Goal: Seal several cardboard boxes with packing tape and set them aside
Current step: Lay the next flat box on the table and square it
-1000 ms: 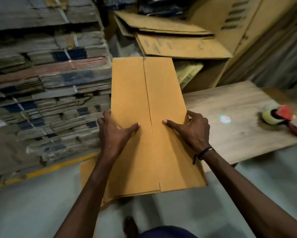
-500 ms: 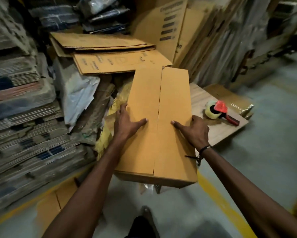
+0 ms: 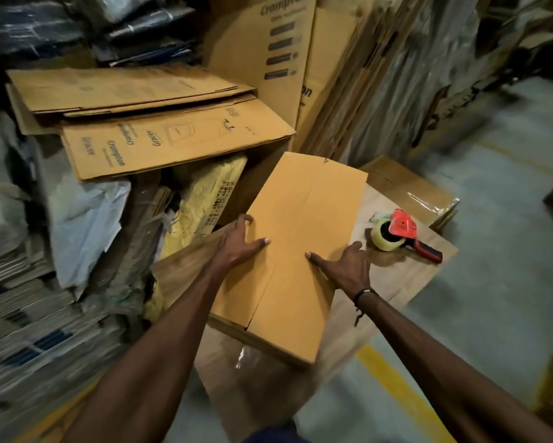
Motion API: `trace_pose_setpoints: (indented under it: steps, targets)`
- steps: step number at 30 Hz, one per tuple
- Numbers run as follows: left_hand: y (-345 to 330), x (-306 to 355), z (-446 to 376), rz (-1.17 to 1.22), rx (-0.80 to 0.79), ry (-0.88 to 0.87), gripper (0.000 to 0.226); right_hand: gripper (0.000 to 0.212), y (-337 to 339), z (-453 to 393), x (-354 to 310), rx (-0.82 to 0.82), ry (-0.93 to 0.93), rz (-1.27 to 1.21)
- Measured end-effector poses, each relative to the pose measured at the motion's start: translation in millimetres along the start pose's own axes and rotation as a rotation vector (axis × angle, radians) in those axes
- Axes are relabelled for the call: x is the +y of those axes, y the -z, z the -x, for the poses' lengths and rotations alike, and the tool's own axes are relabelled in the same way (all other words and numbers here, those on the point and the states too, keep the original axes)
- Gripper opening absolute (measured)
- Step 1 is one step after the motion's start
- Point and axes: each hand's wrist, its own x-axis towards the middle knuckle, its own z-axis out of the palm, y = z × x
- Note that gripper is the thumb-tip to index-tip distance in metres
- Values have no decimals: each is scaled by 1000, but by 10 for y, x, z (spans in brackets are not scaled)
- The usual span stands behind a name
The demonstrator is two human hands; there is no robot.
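Observation:
A long plain cardboard box (image 3: 304, 212) lies on the wooden table (image 3: 393, 282), its top flaps closed along an untaped centre seam. My left hand (image 3: 238, 243) grips its left edge, thumb flat on the top. My right hand (image 3: 345, 266) holds the right edge the same way, thumb pointing at the seam. A red tape dispenser (image 3: 400, 233) with a roll of clear tape lies on the table just right of the box, close to my right hand.
Flattened printed cartons (image 3: 160, 142) are stacked behind the box on the left, over plastic bags (image 3: 83, 225). More flat cardboard (image 3: 342, 75) leans upright at the back. Bundled stacks (image 3: 22, 330) fill the left. A taped box (image 3: 409, 190) sits behind the table. A yellow floor line (image 3: 393, 385) runs below.
Both hands have carried the box to the right and set it on the table beside the tape dispenser. The view has swung right with it. The grip is unchanged.

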Motion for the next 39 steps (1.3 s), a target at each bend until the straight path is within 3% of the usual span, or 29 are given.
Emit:
trace_pose_setpoints:
  steps: [5, 9, 14, 21, 25, 30, 33, 39]
  targets:
    - [-114, -167, -323, -16, -93, -9, 72, 130, -212, -175, 19, -44, 9, -23]
    - [-192, -277, -426, -81, -86, -19, 73, 103, -218, -271, 41, -115, 140, 63]
    - [-343, -199, -337, -244, 7, -23, 59, 106, -53, -690, 53, -110, 496, 558]
    - [-861, 205, 172, -270, 273, 157, 54, 79, 47, -1687, -280, -264, 1108, 460]
    - [-1101, 486, 382, -274, 299, 367, 64, 79, -74, -2230, -447, -332, 1154, 461]
    - [-1613, 751, 561, -302, 489, 697, 73, 84, -187, -2803, -595, -462, 1102, 571]
    - [-1756, 723, 584, -262, 553, 725, 69, 85, -262, -3014, -624, -492, 1070, 603]
    - [-1665, 428, 583, -307, 449, 676, 67, 89, -369, -2997, -345, -467, 1060, 596]
